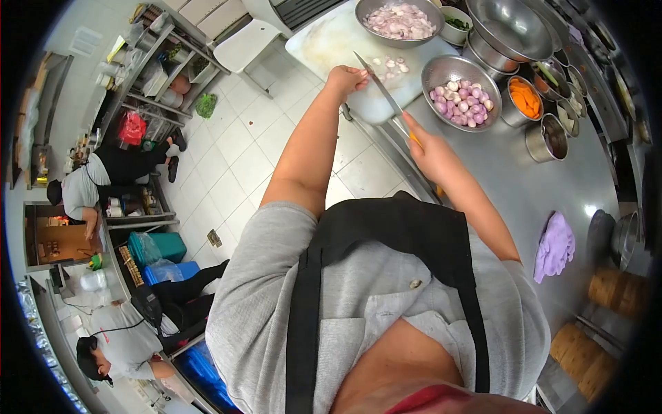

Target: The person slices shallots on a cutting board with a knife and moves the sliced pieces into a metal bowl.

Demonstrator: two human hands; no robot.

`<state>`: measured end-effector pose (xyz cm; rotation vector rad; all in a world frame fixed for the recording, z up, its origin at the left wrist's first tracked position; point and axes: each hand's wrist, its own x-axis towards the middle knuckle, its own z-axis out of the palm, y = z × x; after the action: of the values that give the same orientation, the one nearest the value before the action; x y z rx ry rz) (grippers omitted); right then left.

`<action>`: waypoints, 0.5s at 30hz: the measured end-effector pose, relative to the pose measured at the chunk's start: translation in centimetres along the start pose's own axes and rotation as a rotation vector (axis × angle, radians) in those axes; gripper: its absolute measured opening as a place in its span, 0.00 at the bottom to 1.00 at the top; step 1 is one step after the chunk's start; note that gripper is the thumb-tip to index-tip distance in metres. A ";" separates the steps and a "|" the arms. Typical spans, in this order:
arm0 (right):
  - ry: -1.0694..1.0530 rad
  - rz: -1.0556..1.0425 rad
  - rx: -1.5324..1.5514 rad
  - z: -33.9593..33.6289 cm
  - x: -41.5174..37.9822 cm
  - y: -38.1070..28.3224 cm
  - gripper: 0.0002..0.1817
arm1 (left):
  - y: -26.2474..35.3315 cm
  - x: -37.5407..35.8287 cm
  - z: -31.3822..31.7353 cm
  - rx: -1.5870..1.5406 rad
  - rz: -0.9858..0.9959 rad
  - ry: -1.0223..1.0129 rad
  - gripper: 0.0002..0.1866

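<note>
My right hand (429, 148) is closed round the yellow handle of a knife (381, 88), whose blade points up and left over the white cutting board (314, 48). Close to the blade's tip, my left hand (348, 81) has its fingers pressed together; whatever they hold is too small to make out. Several peeled shallots (392, 67) lie on the board right of the blade. A perforated metal bowl (431, 72) of whole purple and white shallots (463, 103) stands at the board's right. Behind, another metal bowl (360, 8) holds sliced shallots (400, 22).
Right of the shallots are a pot of orange pieces (524, 98), a metal pot (546, 138) and stacked metal bowls (510, 27). Purple gloves (555, 247) lie on the steel counter (503, 172). A white chair (247, 47) stands beyond; two people (83, 186) (127, 338) are at left.
</note>
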<state>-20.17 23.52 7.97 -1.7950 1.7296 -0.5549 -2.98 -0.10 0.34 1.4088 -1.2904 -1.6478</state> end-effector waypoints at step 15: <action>0.042 -0.011 -0.004 2.4 4.6 1.6 0.30 | 0.8 -1.2 0.4 0.013 0.010 0.008 0.12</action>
<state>-19.40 19.30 4.68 -1.8082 1.7507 -0.5980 -3.17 0.81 1.45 1.4124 -1.3044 -1.6284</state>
